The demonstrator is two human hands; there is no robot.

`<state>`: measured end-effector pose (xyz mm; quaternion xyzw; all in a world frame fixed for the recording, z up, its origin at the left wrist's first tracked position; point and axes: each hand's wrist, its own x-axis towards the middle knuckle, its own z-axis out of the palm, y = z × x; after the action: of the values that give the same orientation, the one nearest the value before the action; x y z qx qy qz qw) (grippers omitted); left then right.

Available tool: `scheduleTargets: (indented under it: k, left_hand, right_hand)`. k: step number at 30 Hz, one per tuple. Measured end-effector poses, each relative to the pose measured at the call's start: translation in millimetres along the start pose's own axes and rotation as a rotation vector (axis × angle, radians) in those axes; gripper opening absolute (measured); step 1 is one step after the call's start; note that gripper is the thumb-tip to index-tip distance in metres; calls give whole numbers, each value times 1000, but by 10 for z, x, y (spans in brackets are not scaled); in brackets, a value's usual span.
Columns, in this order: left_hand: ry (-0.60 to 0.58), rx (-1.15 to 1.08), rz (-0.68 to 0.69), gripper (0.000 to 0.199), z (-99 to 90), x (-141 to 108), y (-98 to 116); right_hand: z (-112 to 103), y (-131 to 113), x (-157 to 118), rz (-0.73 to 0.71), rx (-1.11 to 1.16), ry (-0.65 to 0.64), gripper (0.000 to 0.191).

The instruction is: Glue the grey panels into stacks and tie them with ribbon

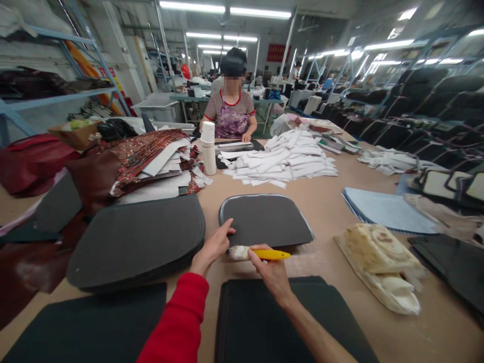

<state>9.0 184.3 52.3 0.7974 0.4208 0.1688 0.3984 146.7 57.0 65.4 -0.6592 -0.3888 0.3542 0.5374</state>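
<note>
My right hand (270,272) grips a paintbrush (278,254) with a yellow handle. Its pale, whitened bristles are at the near left corner of a dark grey panel (264,218). That panel has rounded far corners and lies on top of a small stack with whitish edges. My left hand (214,247), in a red sleeve, rests its outstretched fingers on the panel's left side, close to the bristles. To the left is a thicker stack of larger dark panels (139,237). Black sheets (280,317) lie under my right forearm, and more dark sheets (91,322) lie at the near left.
A crumpled, glue-stained yellowish bag (378,262) lies at the right, near a blue striped stack (385,209). White strips (283,159) are heaped beyond the panel, beside stacked paper cups (208,151). Patterned red-brown pieces (151,156) pile up at left. A co-worker (231,108) sits opposite.
</note>
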Motion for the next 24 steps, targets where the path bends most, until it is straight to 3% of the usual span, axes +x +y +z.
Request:
scheduleTargets:
  k: [11,19,24]
  left_hand:
    - [-7,125,24,62,25,35,33]
    - [-9,231,11,67,58,80,61]
    - [-38,302,-25,66,-1,92,159]
  right_hand:
    - [-889,286,109,-15,-134,191,39]
    - [-1473,292,237,38,-193,310,37]
    - [-1955,353,328,26,-257,372,37]
